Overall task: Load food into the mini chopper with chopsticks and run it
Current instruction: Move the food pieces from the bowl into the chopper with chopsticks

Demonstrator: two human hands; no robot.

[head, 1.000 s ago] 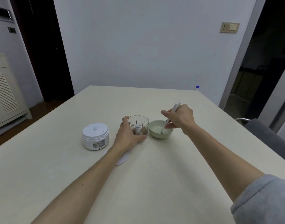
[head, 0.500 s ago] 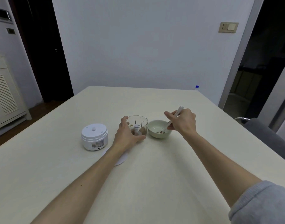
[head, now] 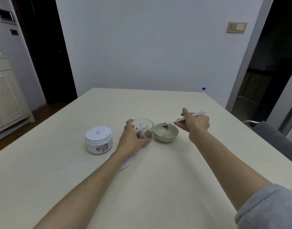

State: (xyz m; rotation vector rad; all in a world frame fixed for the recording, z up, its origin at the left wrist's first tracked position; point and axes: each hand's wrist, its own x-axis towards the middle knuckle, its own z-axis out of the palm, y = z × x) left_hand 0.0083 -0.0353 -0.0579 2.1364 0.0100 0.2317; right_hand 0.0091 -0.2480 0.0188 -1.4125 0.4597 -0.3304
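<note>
The clear chopper cup point(head: 144, 125) stands mid-table with a white blade post and some brown food inside. My left hand point(head: 131, 139) wraps around its left and near side. Right of it sits a pale green bowl point(head: 166, 135) with a small brown bit at its bottom. My right hand point(head: 195, 123) grips white chopsticks point(head: 185, 119), whose tips pinch a brown piece of food point(head: 165, 125) just above the bowl's rim. The white motor unit point(head: 99, 140) stands apart at the left.
A flat white disc point(head: 126, 163) lies on the table, partly under my left forearm. A grey chair point(head: 274, 139) stands at the table's right edge. A white cabinet point(head: 5, 98) is at far left, and a bottle cap point(head: 203, 88) shows beyond the far edge.
The chopsticks have swung from steep inside the bowl to nearly level, lifting a brown piece out above the rim. My left hand stays on the cup.
</note>
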